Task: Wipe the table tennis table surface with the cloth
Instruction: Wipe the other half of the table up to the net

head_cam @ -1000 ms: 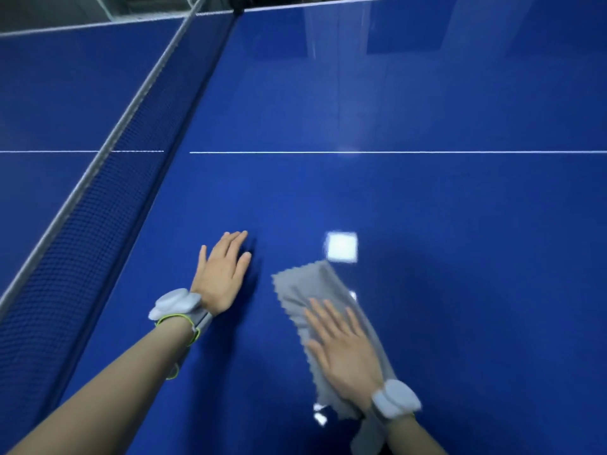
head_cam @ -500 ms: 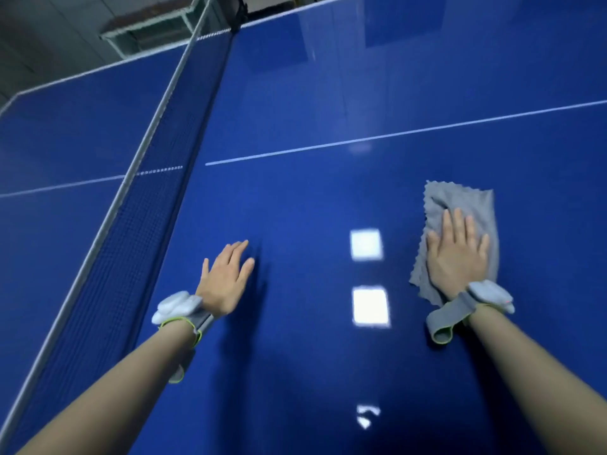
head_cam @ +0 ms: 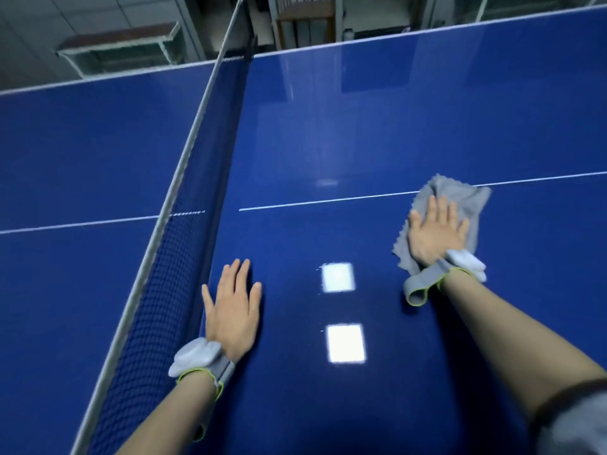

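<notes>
A grey cloth (head_cam: 466, 198) lies crumpled on the blue table tennis table (head_cam: 328, 142), over the white centre line on the right. My right hand (head_cam: 435, 233) presses flat on the cloth with its fingers straight and spread. Palm down, my left hand (head_cam: 233, 307) rests on the bare table surface beside the net, fingers straight, holding nothing. Both wrists wear grey bands with white pads.
The net (head_cam: 184, 224) runs from near left to the far middle, just left of my left hand. Beyond the table's far white edge (head_cam: 427, 32) stand a bench (head_cam: 121, 47) and other furniture. Two bright light reflections (head_cam: 338, 277) show on the table between my hands.
My right hand has slid the cloth away from me and to the right, up to the white centre line. My left hand has stayed beside the net.
</notes>
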`<state>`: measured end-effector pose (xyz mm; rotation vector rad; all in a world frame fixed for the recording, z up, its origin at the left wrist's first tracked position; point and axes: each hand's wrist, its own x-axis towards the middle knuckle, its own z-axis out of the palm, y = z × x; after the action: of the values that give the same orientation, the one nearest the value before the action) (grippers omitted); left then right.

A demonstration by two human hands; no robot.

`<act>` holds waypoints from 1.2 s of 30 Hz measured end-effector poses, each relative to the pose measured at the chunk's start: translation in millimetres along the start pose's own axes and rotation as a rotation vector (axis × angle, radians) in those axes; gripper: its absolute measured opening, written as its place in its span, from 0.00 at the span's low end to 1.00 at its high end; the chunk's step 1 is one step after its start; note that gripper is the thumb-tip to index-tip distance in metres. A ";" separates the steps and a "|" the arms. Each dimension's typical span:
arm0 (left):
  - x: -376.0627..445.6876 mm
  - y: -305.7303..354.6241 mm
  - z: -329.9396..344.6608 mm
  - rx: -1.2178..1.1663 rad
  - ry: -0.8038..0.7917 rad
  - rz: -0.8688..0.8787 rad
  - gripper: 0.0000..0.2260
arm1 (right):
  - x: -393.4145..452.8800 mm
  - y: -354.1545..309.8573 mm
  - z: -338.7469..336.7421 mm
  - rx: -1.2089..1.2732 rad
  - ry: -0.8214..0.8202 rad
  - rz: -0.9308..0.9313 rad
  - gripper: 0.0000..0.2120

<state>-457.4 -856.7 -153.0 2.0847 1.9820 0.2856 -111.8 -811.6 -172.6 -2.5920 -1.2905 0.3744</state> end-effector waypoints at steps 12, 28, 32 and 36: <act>-10.0 -80.5 -17.1 -0.272 0.199 -0.121 0.32 | -122.0 -279.7 109.5 -0.062 -0.237 -0.733 0.27; -58.0 -45.3 -13.9 -0.152 0.029 -0.020 0.22 | -165.1 -105.9 50.6 -0.090 -0.249 -0.740 0.25; -52.5 -45.9 -18.8 -0.147 0.033 -0.002 0.22 | -111.9 -51.9 26.0 -0.120 -0.175 -0.567 0.25; -49.2 -46.0 -17.5 -0.139 0.017 0.004 0.22 | -83.0 5.7 1.2 -0.124 -0.111 -0.352 0.25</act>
<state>-509.2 -903.0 -149.3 2.0066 1.9089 0.4300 -156.2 -881.7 -164.8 -2.3986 -1.8225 0.3872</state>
